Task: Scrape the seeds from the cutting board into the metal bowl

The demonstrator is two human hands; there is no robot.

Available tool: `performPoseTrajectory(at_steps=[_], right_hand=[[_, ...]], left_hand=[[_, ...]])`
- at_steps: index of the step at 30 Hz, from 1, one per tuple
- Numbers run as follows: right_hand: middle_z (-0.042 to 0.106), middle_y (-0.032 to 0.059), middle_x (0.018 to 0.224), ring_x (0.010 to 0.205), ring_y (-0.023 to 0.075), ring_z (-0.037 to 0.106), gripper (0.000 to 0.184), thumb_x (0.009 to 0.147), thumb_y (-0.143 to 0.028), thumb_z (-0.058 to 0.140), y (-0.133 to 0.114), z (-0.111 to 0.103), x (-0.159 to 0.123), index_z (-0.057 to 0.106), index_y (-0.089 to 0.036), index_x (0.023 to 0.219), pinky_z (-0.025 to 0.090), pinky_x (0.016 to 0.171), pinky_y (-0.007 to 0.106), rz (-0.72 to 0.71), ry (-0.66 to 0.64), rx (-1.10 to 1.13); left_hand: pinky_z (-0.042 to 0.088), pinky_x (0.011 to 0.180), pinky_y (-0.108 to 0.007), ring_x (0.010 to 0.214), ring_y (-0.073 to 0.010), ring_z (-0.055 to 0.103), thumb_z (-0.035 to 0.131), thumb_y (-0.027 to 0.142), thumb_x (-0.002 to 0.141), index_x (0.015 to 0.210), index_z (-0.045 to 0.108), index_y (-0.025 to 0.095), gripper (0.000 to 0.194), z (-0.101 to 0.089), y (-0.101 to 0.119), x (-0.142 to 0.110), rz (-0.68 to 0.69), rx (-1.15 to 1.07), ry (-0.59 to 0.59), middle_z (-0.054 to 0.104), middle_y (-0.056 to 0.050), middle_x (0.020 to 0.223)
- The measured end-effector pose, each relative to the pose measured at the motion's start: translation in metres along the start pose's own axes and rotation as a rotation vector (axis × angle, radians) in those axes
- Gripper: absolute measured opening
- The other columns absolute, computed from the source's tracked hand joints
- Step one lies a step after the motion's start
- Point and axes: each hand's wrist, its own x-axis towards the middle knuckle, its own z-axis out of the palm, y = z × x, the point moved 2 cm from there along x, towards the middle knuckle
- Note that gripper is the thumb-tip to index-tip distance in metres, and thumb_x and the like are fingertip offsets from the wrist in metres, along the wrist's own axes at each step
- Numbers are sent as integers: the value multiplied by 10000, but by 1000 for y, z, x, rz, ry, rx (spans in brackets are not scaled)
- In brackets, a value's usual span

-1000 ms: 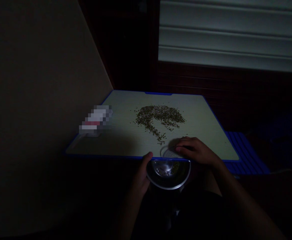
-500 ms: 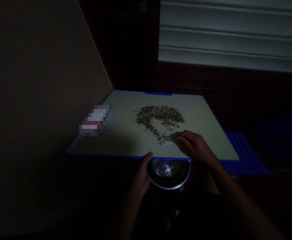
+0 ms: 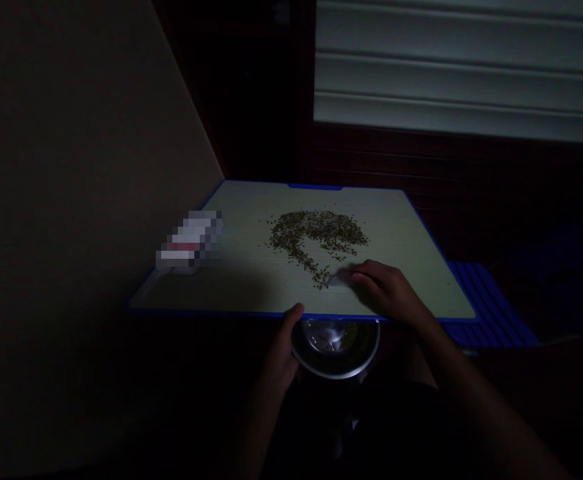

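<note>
A light cutting board (image 3: 396, 293) with a blue rim carries a spread of small dark seeds or grains (image 3: 316, 230), with a thin trail running towards its front edge. My right hand (image 3: 388, 290) is closed around a small, pale, see-through spoon-like tool (image 3: 340, 277), whose tip touches the end of the trail. Below the board's front edge is a shiny metal bowl (image 3: 338, 375), partly hidden by the board, with some grains inside. My left hand (image 3: 282, 353) grips the bowl's left side, its thumb up against the board's edge; its other fingers are mostly hidden.
A blurred white and red package (image 3: 191, 240) lies on the board's left side, near a plain wall (image 3: 96, 167). Blue striped material (image 3: 491, 303) shows beyond the right edge. Behind stands dark wood with pale slats (image 3: 461, 73). The room is very dim.
Almost nothing differs. The tool's tip has shifted very slightly at the end of the grain trail; my left hand and the bowl keep their place.
</note>
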Motion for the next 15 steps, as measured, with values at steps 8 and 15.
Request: performPoseTrajectory(at_steps=[8, 15], right_hand=[[716, 58, 940, 849, 191, 654, 274, 1035, -366, 491, 0, 0, -2, 714, -210, 1069, 494, 768, 309, -9, -8, 29], [731, 60, 976, 881, 195, 668, 268, 1034, -362, 503, -2, -1, -2, 719, -214, 1090, 507, 793, 315, -20, -28, 56]], left_hand=[[533, 1024, -412, 1076, -282, 725, 764, 311, 840, 1173, 709, 120, 388, -1, 0, 0, -13, 5, 13, 779, -122, 1118], [511, 1050, -411, 1101, -285, 716, 758, 319, 844, 1152, 715, 123, 368, 1, -1, 1, -19, 1, -7, 782, -120, 1106]])
